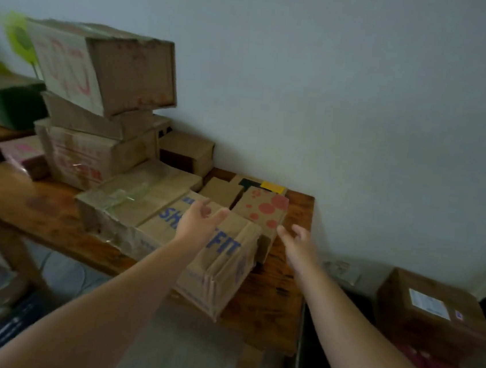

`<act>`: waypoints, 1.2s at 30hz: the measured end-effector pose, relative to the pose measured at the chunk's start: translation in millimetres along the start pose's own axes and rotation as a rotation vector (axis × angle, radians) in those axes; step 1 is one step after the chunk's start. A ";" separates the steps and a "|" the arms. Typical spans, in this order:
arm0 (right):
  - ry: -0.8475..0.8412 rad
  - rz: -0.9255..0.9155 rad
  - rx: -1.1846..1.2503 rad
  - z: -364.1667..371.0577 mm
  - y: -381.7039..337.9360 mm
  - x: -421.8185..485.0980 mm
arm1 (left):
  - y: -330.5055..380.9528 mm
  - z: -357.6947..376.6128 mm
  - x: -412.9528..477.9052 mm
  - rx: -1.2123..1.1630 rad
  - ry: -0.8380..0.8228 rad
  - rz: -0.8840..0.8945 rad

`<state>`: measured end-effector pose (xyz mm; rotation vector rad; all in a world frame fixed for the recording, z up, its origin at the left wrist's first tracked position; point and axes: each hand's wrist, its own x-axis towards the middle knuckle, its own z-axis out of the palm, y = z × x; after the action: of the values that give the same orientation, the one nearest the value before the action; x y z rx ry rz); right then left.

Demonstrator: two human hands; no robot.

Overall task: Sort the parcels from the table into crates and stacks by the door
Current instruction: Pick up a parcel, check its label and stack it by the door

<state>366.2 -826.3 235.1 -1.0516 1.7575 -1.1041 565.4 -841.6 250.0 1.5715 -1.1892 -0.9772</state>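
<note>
Two bare arms reach over a wooden desk (277,304) crowded w/ cardboard parcels. The left grip (202,221) hovers open, fingers loose & holding nothing, directly above a blue-lettered box (221,268). Wrist & forearm cover the middle of its print, so only "SH" and "FIT" read. The right grip (297,243), also open w/ fingers spread, hangs just right of a red-dotted box (262,213), which sits between the two grips. Whether it touches the box can't be told thru motion blur. Beyond the grips are a small plain box (221,190) & a box w/ black & yellow patches (268,186), both partly hidden. Far left of the left grip leans a stack (100,103) of cartons, red markings smeared. Below & right of the right grip sits a labelled parcel (429,314), label unreadable, near a dark crate (313,356) cut off at the frame's bottom.
</note>
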 end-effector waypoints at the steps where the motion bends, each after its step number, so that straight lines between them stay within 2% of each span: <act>1: -0.024 0.020 0.010 20.0 -1.3 -3.0 | -6.0 -17.4 10.6 0.021 0.003 0.010; 4: -0.046 0.088 0.055 64.9 -0.4 -11.8 | -23.8 -60.1 37.8 0.120 0.038 0.014; 7: 0.003 0.180 0.061 98.8 8.0 -20.5 | -47.3 -93.8 54.4 0.312 0.067 -0.005; 9: 0.038 0.203 0.061 112.9 14.3 -29.8 | -63.6 -110.4 61.2 0.356 0.073 -0.029; 13: 0.053 0.225 0.105 126.0 23.6 -44.1 | -89.3 -127.0 70.4 0.288 -0.040 -0.140; 16: 0.044 0.252 0.084 133.5 28.4 -50.1 | -99.1 -127.1 68.9 0.219 -0.096 -0.146; 23: 0.107 0.188 0.099 135.9 24.8 -62.0 | -95.9 -133.7 69.9 0.385 -0.253 -0.106; 26: 0.132 0.127 0.138 127.3 16.6 -62.2 | -93.2 -137.8 67.6 0.230 -0.282 -0.056; 29: 0.148 0.027 0.137 115.4 10.0 -61.5 | -85.5 -144.4 68.1 0.012 -0.239 -0.050; 33: 0.140 -0.091 0.101 102.9 -4.6 -58.7 | -71.5 -145.8 67.7 -0.094 -0.159 -0.037; 36: 0.107 -0.155 0.098 91.0 -19.1 -54.6 | -63.8 -145.5 64.0 -0.205 -0.160 -0.071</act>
<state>472.2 -806.3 235.3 -1.0999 1.7085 -1.3512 732.8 -867.3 224.5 1.4015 -1.1084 -1.2498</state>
